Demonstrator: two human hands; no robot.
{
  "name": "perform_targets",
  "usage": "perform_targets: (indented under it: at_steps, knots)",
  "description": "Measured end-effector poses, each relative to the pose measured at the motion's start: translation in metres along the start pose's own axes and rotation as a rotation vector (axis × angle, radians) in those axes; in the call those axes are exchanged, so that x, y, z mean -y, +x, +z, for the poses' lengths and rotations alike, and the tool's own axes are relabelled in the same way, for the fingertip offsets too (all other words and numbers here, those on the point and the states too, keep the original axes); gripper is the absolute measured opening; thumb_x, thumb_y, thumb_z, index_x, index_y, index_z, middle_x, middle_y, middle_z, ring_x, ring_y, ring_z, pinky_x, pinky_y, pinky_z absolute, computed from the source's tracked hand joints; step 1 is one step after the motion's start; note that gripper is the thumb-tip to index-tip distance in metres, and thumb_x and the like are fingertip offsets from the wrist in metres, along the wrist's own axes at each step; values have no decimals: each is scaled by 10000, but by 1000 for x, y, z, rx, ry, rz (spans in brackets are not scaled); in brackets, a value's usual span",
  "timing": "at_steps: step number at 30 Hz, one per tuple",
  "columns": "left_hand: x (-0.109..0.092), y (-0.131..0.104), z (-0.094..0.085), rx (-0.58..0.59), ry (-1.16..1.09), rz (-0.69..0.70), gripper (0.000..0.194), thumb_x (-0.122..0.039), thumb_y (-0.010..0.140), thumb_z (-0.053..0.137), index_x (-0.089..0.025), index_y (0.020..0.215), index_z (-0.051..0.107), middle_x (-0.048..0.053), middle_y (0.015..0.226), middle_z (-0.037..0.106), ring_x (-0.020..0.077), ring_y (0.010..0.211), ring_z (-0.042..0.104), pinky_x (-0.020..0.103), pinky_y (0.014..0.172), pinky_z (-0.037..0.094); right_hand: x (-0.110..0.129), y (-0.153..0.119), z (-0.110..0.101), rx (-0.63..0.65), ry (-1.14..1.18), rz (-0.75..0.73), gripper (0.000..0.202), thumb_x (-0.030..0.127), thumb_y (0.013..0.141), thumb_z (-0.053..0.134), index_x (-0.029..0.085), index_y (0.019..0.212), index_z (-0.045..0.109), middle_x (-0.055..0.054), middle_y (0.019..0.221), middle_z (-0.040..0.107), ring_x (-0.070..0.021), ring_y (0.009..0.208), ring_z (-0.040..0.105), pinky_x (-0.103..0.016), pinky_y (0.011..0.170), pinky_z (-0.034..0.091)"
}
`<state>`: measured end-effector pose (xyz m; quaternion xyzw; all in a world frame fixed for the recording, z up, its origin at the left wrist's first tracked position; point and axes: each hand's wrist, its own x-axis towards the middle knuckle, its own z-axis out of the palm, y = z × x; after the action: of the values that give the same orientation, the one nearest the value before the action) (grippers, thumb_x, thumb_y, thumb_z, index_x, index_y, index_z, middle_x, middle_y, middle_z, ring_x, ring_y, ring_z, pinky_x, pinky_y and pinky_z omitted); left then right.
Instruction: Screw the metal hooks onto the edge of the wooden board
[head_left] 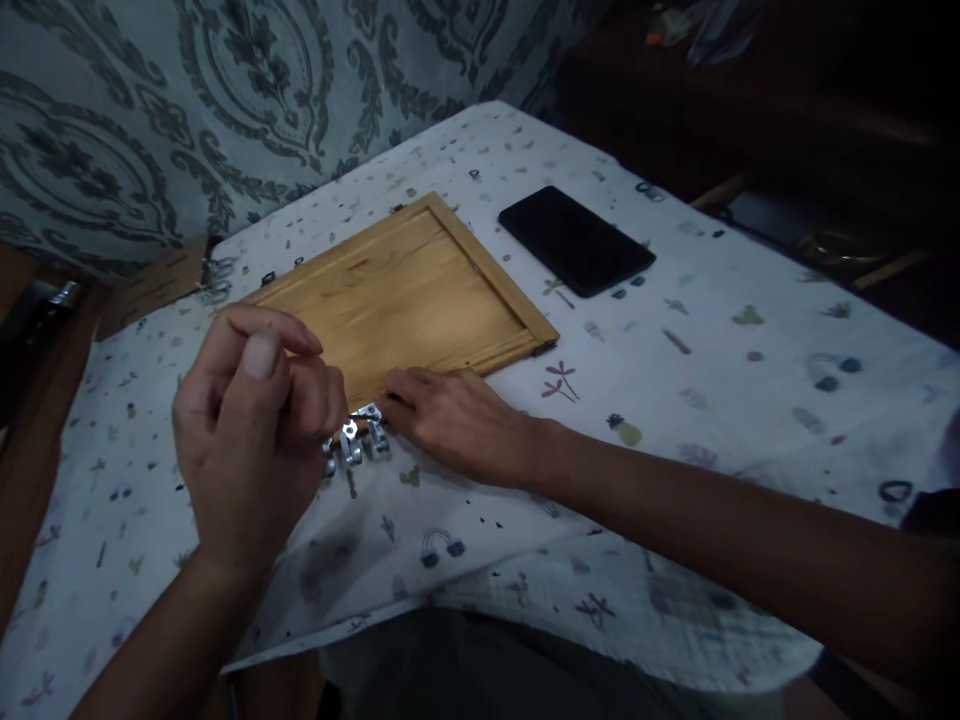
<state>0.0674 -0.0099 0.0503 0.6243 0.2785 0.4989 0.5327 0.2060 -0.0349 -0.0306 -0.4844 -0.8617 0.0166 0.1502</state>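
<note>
A wooden panel point(405, 290) with a raised border lies flat on the cloth-covered table. Several shiny metal clips point(352, 440) sit in a row at its near edge. My left hand point(259, 430) is raised in front of the panel's near left part, closed with its fingers curled. Past its fingers a thin dark line shows by the clips; whether the hand holds it is unclear. My right hand point(457, 420) rests low on the panel's near edge, fingers bent together and tips beside the rightmost clip. What those fingertips grip is hidden.
A black phone or tablet point(576, 240) lies right of the panel. Metal pieces point(217, 280) and a brown cardboard piece point(154, 290) are at the left back. Patterned fabric point(255, 80) rises behind the table. The printed tablecloth point(712, 400) reaches the near edge.
</note>
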Motion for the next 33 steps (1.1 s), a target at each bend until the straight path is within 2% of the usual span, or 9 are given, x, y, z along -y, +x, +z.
perform_targets:
  at_steps: [6,11,20,22,24,26,28,30,33]
  knots:
    - [-1,-1,-5,155,-18,-27,157,-301,936,611,-193,841,673,-96,422,243,50,338,164,241,400,184,0,-1,-1,-10,-1,-11,206,129,1003,441,107,1012,646,-97,947,627,-169,801,542,-302,520,209]
    - [-2,9,-8,272,-60,-74,140,-289,903,647,-183,828,697,-106,433,208,37,318,146,211,372,196,1,0,-2,12,-25,-4,212,115,997,439,103,1015,650,-93,938,617,-168,789,553,-312,514,230]
    - [-2,26,-19,406,-150,-192,58,-218,861,661,-184,846,706,-112,461,148,24,324,96,179,351,165,0,-1,-3,27,-20,-13,205,112,988,451,93,1051,645,-116,985,631,-196,839,583,-296,535,293]
    - [-1,28,-20,378,-145,-182,40,-203,841,674,-180,829,704,-111,456,161,23,327,98,184,351,164,0,-1,-3,18,-18,-15,194,99,979,462,87,1045,644,-117,991,632,-195,845,586,-293,541,303]
    - [1,28,-20,293,-98,-156,57,-227,844,687,-176,819,696,-96,443,224,38,340,166,198,368,206,0,-1,-3,2,-12,-16,188,100,981,466,84,1032,647,-116,982,634,-185,830,583,-291,543,307]
    - [3,27,-18,173,-31,-112,161,-338,864,707,-181,831,685,-66,458,332,73,389,295,228,416,305,0,-1,-2,-3,-7,-16,191,107,985,469,82,1025,654,-117,976,638,-176,812,575,-295,550,318]
    - [5,23,-14,64,14,-82,263,-454,852,725,-195,854,676,-49,496,392,98,448,362,256,467,356,0,-1,-2,-9,-5,-15,198,118,990,468,86,1015,661,-116,976,640,-171,802,567,-297,544,316]
    - [7,19,-9,-2,11,-63,288,-483,835,739,-203,841,671,-62,499,351,88,439,314,254,451,310,0,-1,-2,-12,-9,-11,198,119,988,471,89,1018,665,-116,979,640,-170,802,560,-294,525,292]
    - [8,12,-3,-19,-13,-36,229,-400,892,692,-198,787,665,-84,466,240,68,396,199,248,411,187,0,-1,-4,1,-16,-12,190,114,979,479,96,1022,663,-114,986,635,-173,800,559,-300,500,242]
